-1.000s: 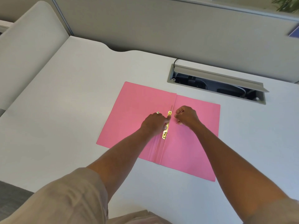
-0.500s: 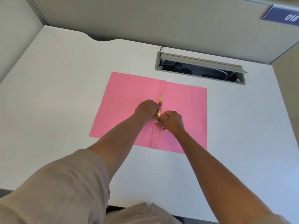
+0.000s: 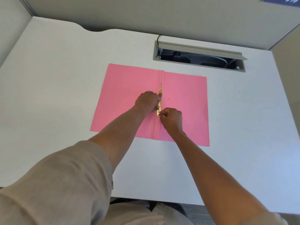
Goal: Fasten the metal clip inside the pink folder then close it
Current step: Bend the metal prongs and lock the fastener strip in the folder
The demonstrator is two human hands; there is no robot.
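The pink folder [image 3: 123,88] lies open and flat on the white desk. A gold metal clip [image 3: 160,101] runs along its centre fold, with a thin prong sticking out past its far end. My left hand [image 3: 148,101] presses down on the clip's far half from the left side. My right hand [image 3: 172,118] is curled at the clip's near end, fingertips pinched on it. The middle of the clip is partly hidden by my left fingers.
A cable tray opening [image 3: 199,57] with a raised grey lid sits in the desk behind the folder. Grey partition walls [image 3: 146,12] close the desk at the back and sides. The desk's near edge [image 3: 162,200] is close to my body.
My right hand moved from the clip's far end down to its near end. My left hand stayed on the clip. The camera shifted, so the folder appears nearer the middle.
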